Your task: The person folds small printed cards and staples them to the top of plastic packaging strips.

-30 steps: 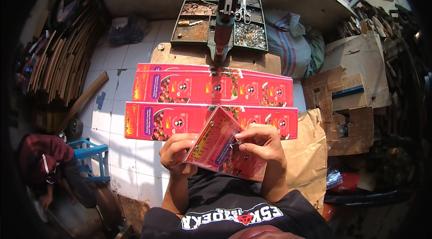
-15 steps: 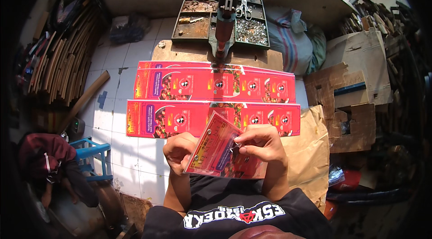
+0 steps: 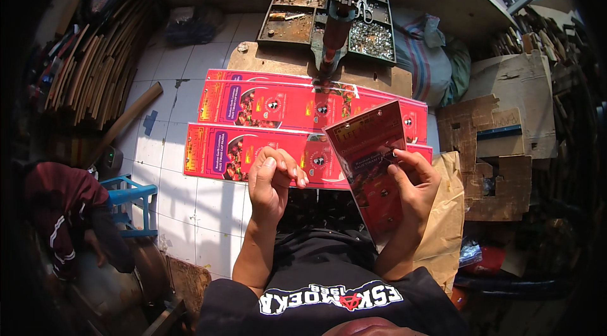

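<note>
A long red printed strip (image 3: 363, 174) with a clear glossy covering and small metal eyelets hangs tilted in front of me. My right hand (image 3: 414, 187) pinches it between thumb and fingertips, and a bit of its glossy covering looks crumpled there. Apart from that strip, my left hand (image 3: 272, 181) is raised with its fingers curled and thumb pressed in; whether something small sits in them I cannot make out. Below and beyond my hands, similar red strips lie flat in two rows, a near strip (image 3: 208, 154) and farther strips (image 3: 291, 100), partly covered by the held one.
Past the strips stands an upright metal press (image 3: 338, 29). Behind it is a compartmented tray (image 3: 292, 24) with scissors (image 3: 363, 12) and shiny metal bits. Brown paper (image 3: 446, 209) and cut cardboard (image 3: 499, 178) lie right. At left, another person (image 3: 69, 203) is near a blue stool (image 3: 129, 200).
My left hand has come off the held strip and moved up, fingers curled. My right hand has shifted right with the strip, now turned more upright. The view has shifted slightly.
</note>
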Tool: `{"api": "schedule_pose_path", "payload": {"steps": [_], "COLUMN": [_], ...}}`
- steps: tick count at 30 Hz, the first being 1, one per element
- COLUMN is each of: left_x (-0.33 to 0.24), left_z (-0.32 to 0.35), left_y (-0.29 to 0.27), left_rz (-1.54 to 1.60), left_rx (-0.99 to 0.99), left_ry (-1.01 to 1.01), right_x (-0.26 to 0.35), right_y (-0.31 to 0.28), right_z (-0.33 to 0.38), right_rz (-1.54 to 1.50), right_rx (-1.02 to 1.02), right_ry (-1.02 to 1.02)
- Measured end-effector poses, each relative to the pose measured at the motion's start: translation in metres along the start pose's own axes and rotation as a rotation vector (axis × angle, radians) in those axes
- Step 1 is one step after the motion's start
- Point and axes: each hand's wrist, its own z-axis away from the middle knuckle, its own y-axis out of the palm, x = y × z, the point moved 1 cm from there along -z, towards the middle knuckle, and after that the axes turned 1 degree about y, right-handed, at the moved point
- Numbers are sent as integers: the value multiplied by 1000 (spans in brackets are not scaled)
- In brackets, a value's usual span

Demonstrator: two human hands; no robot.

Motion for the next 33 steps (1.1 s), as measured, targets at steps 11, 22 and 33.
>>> {"api": "schedule_pose_path", "payload": {"steps": [11,22,33], "left_x": [-3,1,-3], "left_z": [-29,-40,-39], "left_y": [31,40,22], "left_rz": [-573,-1054,-804], "left_rx": [52,-57,-102], "left_ry": [-50,220,168], "right_x": [2,1,-4], "right_y": [8,20,22], "right_z": [4,9,8], "right_rz": [49,65,81], "right_rx": [13,63,81], "right_ry": [-68,-78,-97]}}
